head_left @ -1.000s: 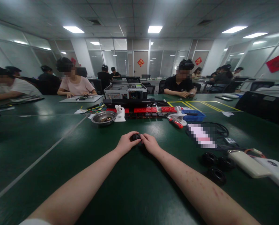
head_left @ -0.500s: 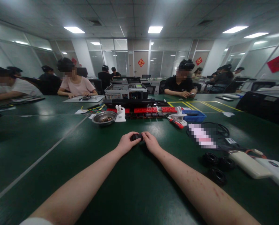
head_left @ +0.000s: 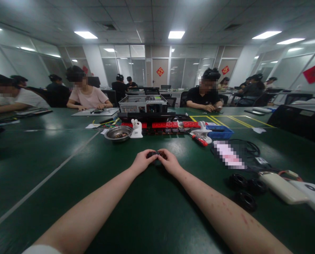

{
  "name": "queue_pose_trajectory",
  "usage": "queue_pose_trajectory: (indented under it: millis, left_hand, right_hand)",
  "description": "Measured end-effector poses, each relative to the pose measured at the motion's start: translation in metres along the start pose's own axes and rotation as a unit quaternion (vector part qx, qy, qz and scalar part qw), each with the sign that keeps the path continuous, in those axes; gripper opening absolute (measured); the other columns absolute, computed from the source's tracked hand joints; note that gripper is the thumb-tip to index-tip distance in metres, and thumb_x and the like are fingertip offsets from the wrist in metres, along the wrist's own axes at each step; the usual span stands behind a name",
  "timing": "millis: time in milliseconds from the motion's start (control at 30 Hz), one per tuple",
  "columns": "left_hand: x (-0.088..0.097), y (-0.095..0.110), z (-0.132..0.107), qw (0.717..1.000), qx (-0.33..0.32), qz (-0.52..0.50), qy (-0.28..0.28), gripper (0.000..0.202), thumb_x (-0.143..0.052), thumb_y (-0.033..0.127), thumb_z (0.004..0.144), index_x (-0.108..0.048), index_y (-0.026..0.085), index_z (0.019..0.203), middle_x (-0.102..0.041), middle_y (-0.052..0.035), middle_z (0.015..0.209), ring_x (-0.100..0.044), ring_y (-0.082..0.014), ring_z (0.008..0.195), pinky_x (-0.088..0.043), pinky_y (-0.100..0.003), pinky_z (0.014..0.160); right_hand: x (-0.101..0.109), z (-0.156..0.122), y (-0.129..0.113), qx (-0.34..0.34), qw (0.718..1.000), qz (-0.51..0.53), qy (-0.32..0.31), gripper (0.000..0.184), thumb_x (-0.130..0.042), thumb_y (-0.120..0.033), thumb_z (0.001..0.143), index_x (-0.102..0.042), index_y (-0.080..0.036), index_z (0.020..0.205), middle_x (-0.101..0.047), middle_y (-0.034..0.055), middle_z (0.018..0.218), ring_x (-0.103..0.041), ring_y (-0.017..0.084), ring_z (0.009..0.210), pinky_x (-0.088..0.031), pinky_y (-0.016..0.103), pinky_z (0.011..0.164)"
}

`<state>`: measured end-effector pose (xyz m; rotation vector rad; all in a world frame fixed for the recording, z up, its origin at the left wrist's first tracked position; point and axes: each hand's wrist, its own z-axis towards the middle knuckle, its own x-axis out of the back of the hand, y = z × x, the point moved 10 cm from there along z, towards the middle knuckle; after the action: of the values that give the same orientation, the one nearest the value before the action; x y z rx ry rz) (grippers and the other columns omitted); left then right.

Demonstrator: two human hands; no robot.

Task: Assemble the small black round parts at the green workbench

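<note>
We have both hands together on the table (head_left: 54, 197), the left hand (head_left: 141, 163) at nine o'clock of a small part (head_left: 155, 154), the right hand (head_left: 170, 162) at three. The metal bowl (head_left: 118, 133) lies at eleven o'clock, the screwdriver (head_left: 199, 140) at one, three rings (head_left: 246, 188) at four.

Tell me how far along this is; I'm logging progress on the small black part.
Done: nothing finished shows. In hand: the left hand and right hand pinch a small black plastic part above the dark green table. Left: three black rubber rings lie untouched at right; red-handled screwdriver unused.
</note>
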<state>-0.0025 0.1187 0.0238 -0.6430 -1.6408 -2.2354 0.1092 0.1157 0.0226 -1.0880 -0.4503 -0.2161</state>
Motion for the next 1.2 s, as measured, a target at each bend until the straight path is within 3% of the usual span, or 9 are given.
queue_pose_trajectory:
  millis: [133,333,433,633,767,867,967,1067,1200]
  left_hand:
    - [0.004,0.008,-0.002,1.0,-0.018,0.011,0.014,0.036,-0.054,0.041,0.066,-0.058,0.019,0.095,-0.062,-0.0042,0.088,-0.057,-0.0176,0.079,-0.044,-0.029,0.07]
    - [0.006,0.019,-0.007,0.999,-0.044,0.014,0.017,0.036,-0.057,0.034,0.064,-0.056,0.021,0.097,-0.06,-0.0035,0.095,-0.055,-0.0181,0.086,-0.042,-0.031,0.078]
    - [0.002,0.019,-0.007,0.999,-0.054,0.001,0.0,0.039,-0.058,0.034,0.064,-0.055,0.021,0.1,-0.059,-0.0035,0.099,-0.054,-0.0177,0.089,-0.042,-0.031,0.08]
    - [-0.001,0.003,-0.001,1.0,-0.025,-0.014,-0.008,0.042,-0.057,0.039,0.063,-0.056,0.018,0.099,-0.06,-0.0064,0.095,-0.055,-0.0186,0.085,-0.043,-0.032,0.076]
    - [-0.007,-0.009,0.004,0.997,0.013,-0.074,-0.029,0.042,-0.051,0.044,0.067,-0.055,0.013,0.096,-0.062,-0.0072,0.086,-0.058,-0.0177,0.073,-0.045,-0.031,0.068]
    - [-0.008,-0.008,0.004,0.995,0.017,-0.09,-0.03,0.041,-0.05,0.044,0.068,-0.055,0.013,0.094,-0.062,-0.0057,0.08,-0.058,-0.017,0.069,-0.045,-0.029,0.063]
    - [0.0,0.002,0.0,0.999,0.001,-0.044,-0.002,0.039,-0.052,0.043,0.066,-0.056,0.015,0.093,-0.061,-0.0048,0.078,-0.057,-0.0174,0.071,-0.045,-0.028,0.063]
    - [0.004,0.014,-0.004,1.0,-0.015,-0.007,0.01,0.039,-0.056,0.041,0.064,-0.056,0.017,0.094,-0.061,-0.0045,0.084,-0.056,-0.0175,0.075,-0.044,-0.029,0.067]
    - [0.004,0.021,-0.008,0.999,-0.031,0.017,0.003,0.037,-0.057,0.036,0.063,-0.056,0.019,0.096,-0.06,-0.0043,0.09,-0.056,-0.0182,0.08,-0.044,-0.03,0.072]
  right_hand:
    - [0.004,0.0,0.004,-0.023,0.999,0.008,0.021,0.027,-0.042,-0.034,0.077,-0.049,-0.018,0.097,-0.055,0.0014,0.08,-0.05,0.012,0.072,-0.038,0.025,0.065]
    - [0.006,0.0,0.007,-0.052,0.996,-0.077,0.008,0.039,-0.028,-0.041,0.083,-0.052,-0.017,0.064,-0.051,-0.0004,0.06,-0.046,0.011,0.059,-0.033,0.023,0.055]
    - [0.004,0.0,0.006,-0.051,0.994,-0.099,-0.002,0.038,-0.031,-0.041,0.082,-0.052,-0.016,0.062,-0.05,0.0,0.058,-0.046,0.011,0.056,-0.032,0.023,0.053]
    - [0.007,0.001,-0.001,-0.013,0.997,-0.072,0.021,0.023,-0.043,-0.031,0.078,-0.056,-0.014,0.085,-0.056,0.0039,0.077,-0.05,0.013,0.069,-0.038,0.026,0.063]
    - [0.009,0.0,-0.014,0.047,0.997,-0.048,0.029,0.029,-0.048,-0.021,0.073,-0.052,-0.016,0.101,-0.054,0.0055,0.09,-0.049,0.014,0.08,-0.039,0.028,0.071]
    - [0.008,-0.002,-0.017,0.06,0.998,-0.029,0.021,0.033,-0.048,-0.021,0.073,-0.049,-0.019,0.106,-0.052,0.0048,0.093,-0.048,0.014,0.079,-0.04,0.029,0.071]
    - [0.011,-0.002,-0.012,0.036,0.998,-0.022,0.037,0.032,-0.044,-0.028,0.077,-0.047,-0.018,0.108,-0.053,0.0051,0.093,-0.049,0.014,0.079,-0.039,0.029,0.072]
    - [0.014,-0.001,-0.003,-0.002,0.998,-0.041,0.054,0.029,-0.035,-0.035,0.082,-0.053,-0.017,0.095,-0.056,0.0041,0.084,-0.05,0.014,0.076,-0.038,0.027,0.068]
    - [0.007,0.001,0.005,-0.038,0.995,-0.096,0.015,0.041,-0.029,-0.042,0.083,-0.055,-0.015,0.065,-0.054,0.0016,0.062,-0.048,0.012,0.06,-0.034,0.024,0.056]
